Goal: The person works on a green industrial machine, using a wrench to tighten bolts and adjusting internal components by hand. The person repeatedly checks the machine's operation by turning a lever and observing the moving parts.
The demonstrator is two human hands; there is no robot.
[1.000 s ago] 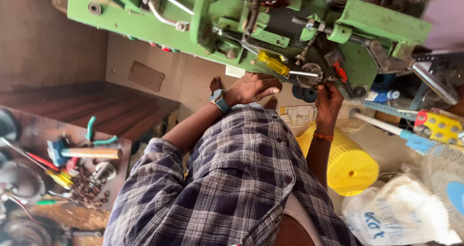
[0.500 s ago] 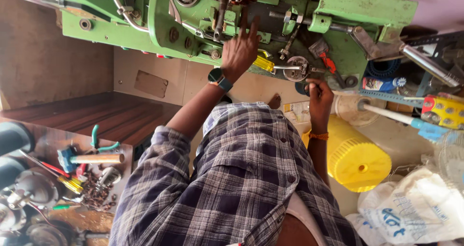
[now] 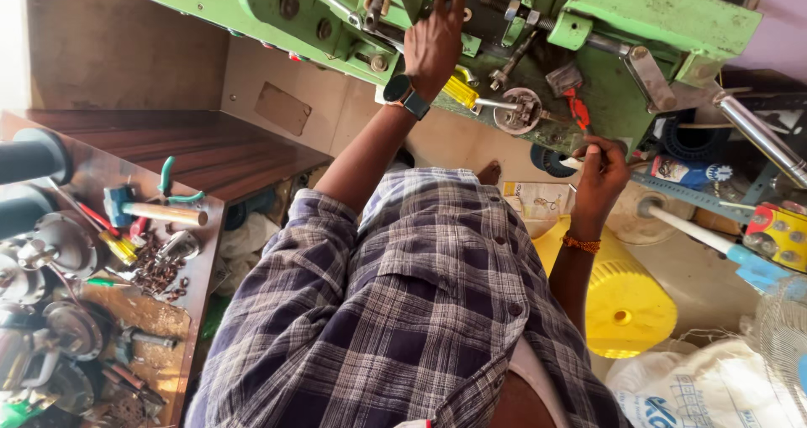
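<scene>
Whereas half a second earlier the left hand [image 3: 433, 45] had rested lower on the green machine [image 3: 656, 12], it had since climbed to the machine's upper edge, its fingers curled over dark metal parts there, though whether they gripped anything could not be told. The right hand [image 3: 598, 176] had stayed under the machine's lower right edge, fingers pinched shut on a thin white rod [image 3: 572, 164]. A yellow-handled screwdriver [image 3: 462, 92] lay against the machine just beside the left wrist, its shaft pointing at a round metal disc [image 3: 517, 110]. Below the right forearm stood a yellow ribbed drum [image 3: 626, 298], and at the lower right corner of the view slumped a white sack with blue print [image 3: 706, 386]. A small pale packet [image 3: 538, 205] lay between the drum and the checked shirt [image 3: 403, 310]. On the brown worktop [image 3: 202, 243] at the left, a blue-headed hammer [image 3: 160, 211] lay near its far edge, with green-handled pliers [image 3: 168, 180] just beyond it and loose metal parts nearer. The shirt hid most of the floor.
</scene>
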